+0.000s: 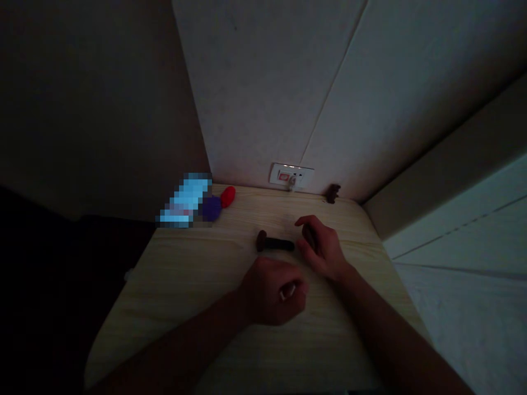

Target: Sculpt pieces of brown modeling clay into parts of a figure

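Observation:
My left hand (274, 291) is closed just above the near part of the tabletop. A small whitish, curved thing (287, 293) shows inside its curled fingers; its kind is unclear in the dim light. Farther right, my right hand (324, 246) has its thumb and index finger apart, and the hollow of the palm lies in dark shadow. Between the hands and slightly beyond them lies a dark stick-like object with a brown, wider end (275, 243), resembling a small hammer. Its black end points to my right hand, close to the fingertips.
The pale wooden tabletop (197, 269) meets a wall with a socket plate (291, 175) and a plug. At the back left are a red oval object (228, 197), a purple ball (212, 208) and a bright blurred-out screen (187, 200). A small dark-brown figure (333, 193) stands back right.

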Available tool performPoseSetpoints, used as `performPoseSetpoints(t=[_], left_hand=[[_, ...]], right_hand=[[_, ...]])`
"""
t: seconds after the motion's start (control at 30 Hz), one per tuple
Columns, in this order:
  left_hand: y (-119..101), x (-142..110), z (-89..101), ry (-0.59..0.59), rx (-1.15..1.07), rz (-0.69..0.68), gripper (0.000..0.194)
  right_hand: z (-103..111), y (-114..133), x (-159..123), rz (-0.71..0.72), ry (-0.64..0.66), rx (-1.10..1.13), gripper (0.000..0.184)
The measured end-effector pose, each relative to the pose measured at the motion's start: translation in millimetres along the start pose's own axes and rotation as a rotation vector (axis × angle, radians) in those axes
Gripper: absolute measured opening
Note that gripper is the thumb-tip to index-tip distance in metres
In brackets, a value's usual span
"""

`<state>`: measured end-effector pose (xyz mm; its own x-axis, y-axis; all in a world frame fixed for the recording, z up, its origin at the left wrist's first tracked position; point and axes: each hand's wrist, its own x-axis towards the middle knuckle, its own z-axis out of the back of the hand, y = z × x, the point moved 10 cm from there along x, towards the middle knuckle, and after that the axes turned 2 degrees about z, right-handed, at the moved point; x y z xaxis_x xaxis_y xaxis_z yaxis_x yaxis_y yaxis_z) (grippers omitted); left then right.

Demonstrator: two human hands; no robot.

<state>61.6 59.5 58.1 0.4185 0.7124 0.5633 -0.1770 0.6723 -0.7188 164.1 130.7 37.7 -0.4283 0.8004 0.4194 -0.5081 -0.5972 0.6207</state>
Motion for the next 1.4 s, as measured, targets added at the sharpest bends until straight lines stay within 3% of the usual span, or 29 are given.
performPoseSetpoints(t=[0.1,0.17,0.27,0.37,0.53,0.63,0.7,0.83,1.0,1.2,1.4], left_hand=[[20,-3,-20.8,0.169,-0.076,0.163,0.025],[25,-4,-21.3,0.186,-0.178,0.216,0.031],[28,-4,1.4,-0.012,-0.311,0.226,0.036],[35,-8,21.7,-0.221,-0.277,0.294,0.024],[46,-12,19.0,-0.239,-0.172,0.452,0.022],[54,-13,22.4,-0.309,-0.312,0.51,0.017],[60,-14,22.3,-0.338,-0.433,0.555,0.019],[68,-13,12.6,-0.302,-0.586,0.609,0.023],[76,-17,1.0,-0.283,-0.677,0.663,0.026],[86,-19,-8.1,-0.177,-0.604,0.736,0.029],[88,-17,-10.2,-0.152,-0.61,0.752,0.028]], right_hand=[[9,5,-2,0.027,-0.086,0.116,0.025],[14,13,-5,0.056,-0.133,0.171,0.027],[13,33,-9,0.137,-0.142,0.134,0.031],[10,56,-14,0.253,-0.183,-0.043,0.041],[-2,71,-16,0.361,-0.162,-0.147,0.044],[-6,68,-14,0.338,-0.103,-0.065,0.058],[-2,63,-11,0.285,-0.116,0.026,0.056],[6,58,-6,0.22,-0.187,0.21,0.052],[-8,62,0,0.221,-0.029,0.363,0.058],[-11,48,-1,0.165,-0.026,0.413,0.05],[-15,52,5,0.169,0.118,0.412,0.052]])
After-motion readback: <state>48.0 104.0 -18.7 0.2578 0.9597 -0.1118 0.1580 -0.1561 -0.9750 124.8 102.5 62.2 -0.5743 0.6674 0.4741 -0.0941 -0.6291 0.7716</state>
